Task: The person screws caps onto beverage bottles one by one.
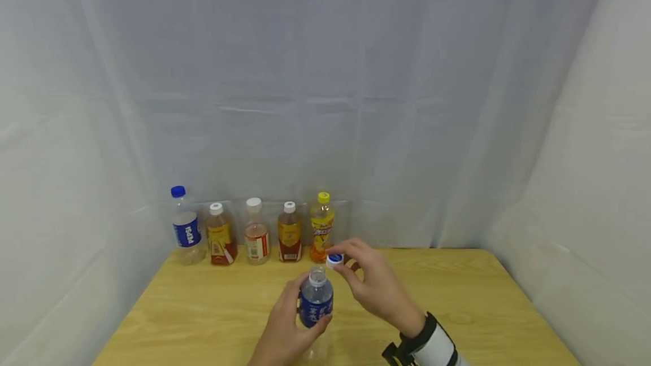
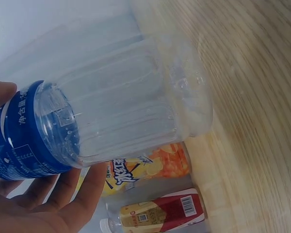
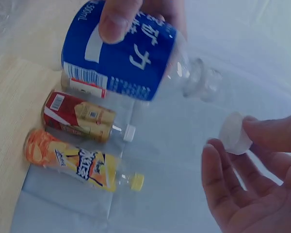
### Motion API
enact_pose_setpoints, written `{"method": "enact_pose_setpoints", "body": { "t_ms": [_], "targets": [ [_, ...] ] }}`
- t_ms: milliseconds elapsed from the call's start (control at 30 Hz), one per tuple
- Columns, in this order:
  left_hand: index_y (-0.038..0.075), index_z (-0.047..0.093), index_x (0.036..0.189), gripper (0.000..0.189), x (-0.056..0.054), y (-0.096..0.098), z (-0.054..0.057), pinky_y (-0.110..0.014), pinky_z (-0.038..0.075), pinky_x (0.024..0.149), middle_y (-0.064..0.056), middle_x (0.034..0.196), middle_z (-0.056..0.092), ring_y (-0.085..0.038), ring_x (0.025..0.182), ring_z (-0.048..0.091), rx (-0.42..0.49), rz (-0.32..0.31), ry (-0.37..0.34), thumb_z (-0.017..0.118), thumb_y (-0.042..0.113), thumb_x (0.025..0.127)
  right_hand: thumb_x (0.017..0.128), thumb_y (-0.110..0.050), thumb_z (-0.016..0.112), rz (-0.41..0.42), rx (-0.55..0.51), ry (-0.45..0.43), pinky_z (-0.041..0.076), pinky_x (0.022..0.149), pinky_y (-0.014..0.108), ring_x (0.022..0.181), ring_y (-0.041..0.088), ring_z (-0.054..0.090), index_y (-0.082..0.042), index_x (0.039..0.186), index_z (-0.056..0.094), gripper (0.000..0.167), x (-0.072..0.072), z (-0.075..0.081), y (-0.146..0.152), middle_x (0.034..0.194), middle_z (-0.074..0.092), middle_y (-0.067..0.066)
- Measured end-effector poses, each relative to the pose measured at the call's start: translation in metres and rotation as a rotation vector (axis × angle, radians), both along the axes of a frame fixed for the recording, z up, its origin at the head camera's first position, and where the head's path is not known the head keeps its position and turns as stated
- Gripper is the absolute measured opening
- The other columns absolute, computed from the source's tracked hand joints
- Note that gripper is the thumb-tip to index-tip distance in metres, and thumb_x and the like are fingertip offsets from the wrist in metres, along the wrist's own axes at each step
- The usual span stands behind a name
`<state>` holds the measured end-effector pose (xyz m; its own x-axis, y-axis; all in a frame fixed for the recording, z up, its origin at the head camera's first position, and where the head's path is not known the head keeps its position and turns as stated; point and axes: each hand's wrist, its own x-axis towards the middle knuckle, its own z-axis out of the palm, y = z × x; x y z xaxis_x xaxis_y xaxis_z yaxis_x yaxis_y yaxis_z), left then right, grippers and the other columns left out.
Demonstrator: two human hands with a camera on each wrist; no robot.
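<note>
A clear plastic bottle with a blue label (image 1: 316, 301) stands upright, its mouth uncovered. My left hand (image 1: 286, 321) grips it round the label; the left wrist view shows the clear lower body (image 2: 121, 102) looking empty. Just right of and above the bottle's mouth, my right hand (image 1: 373, 284) pinches a white bottle cap with a blue top (image 1: 334, 260) between thumb and fingers. In the right wrist view the white cap (image 3: 234, 133) is apart from the bare bottle neck (image 3: 203, 80).
Along the back of the wooden table (image 1: 203, 321) stand a Pepsi bottle (image 1: 188, 233), two bottles with yellow-and-red labels (image 1: 220, 239) (image 1: 290, 235), a clear white-capped bottle (image 1: 257, 236) and a yellow-capped bottle (image 1: 322, 225). White sheeting (image 1: 325, 100) hangs behind and at both sides.
</note>
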<state>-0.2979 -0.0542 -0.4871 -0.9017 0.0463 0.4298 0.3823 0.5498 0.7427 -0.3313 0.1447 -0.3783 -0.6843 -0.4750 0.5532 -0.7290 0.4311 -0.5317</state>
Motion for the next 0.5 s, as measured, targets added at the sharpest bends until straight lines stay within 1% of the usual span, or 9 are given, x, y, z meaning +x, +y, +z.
{"method": "enact_pose_setpoints", "body": {
  "t_ms": [100,200,333,433,500],
  "targets": [
    [0.018,0.042,0.149,0.081,0.003,0.000,0.001,-0.039,0.058,0.086,0.000,0.131,0.057,-0.020,0.115,0.061,-0.001,-0.015,0.007,0.084,0.042,0.083,0.097,-0.008,0.068,0.022,-0.015,0.027,0.058,0.078,0.026,0.103,0.008,0.064,-0.022,0.122,0.070,0.028,0.003,-0.003,-0.008,0.119,0.067,-0.009],
    [0.018,0.042,0.148,0.081,0.005,0.000,0.002,-0.037,0.058,0.087,0.002,0.131,0.056,-0.018,0.115,0.062,-0.010,-0.023,0.019,0.083,0.043,0.083,0.097,-0.006,0.068,0.060,-0.026,0.021,0.059,0.082,0.027,0.108,0.009,0.065,-0.022,0.124,0.069,0.032,0.004,-0.006,-0.013,0.122,0.068,-0.007],
    [0.016,0.043,0.148,0.081,0.007,0.000,0.002,-0.035,0.059,0.086,0.002,0.133,0.056,-0.016,0.113,0.062,-0.010,-0.025,0.067,0.084,0.040,0.082,0.097,-0.002,0.066,0.111,-0.021,0.002,0.059,0.084,0.028,0.107,0.011,0.066,-0.024,0.128,0.068,0.038,0.005,-0.009,-0.016,0.124,0.067,-0.006],
    [0.016,0.044,0.149,0.082,0.008,0.000,0.001,-0.034,0.058,0.085,0.003,0.133,0.057,-0.015,0.112,0.062,-0.007,-0.022,0.106,0.086,0.037,0.081,0.096,0.001,0.065,0.139,-0.019,-0.001,0.059,0.085,0.028,0.106,0.013,0.066,-0.021,0.129,0.068,0.039,0.006,-0.009,-0.018,0.124,0.066,-0.004],
    [0.017,0.044,0.149,0.082,0.008,-0.001,0.001,-0.033,0.058,0.085,0.005,0.133,0.057,-0.013,0.111,0.062,-0.006,-0.018,0.121,0.086,0.036,0.081,0.096,0.001,0.066,0.154,-0.018,-0.003,0.059,0.085,0.029,0.106,0.015,0.067,-0.019,0.128,0.068,0.038,0.006,-0.009,-0.019,0.124,0.066,-0.003]
  ]
}}
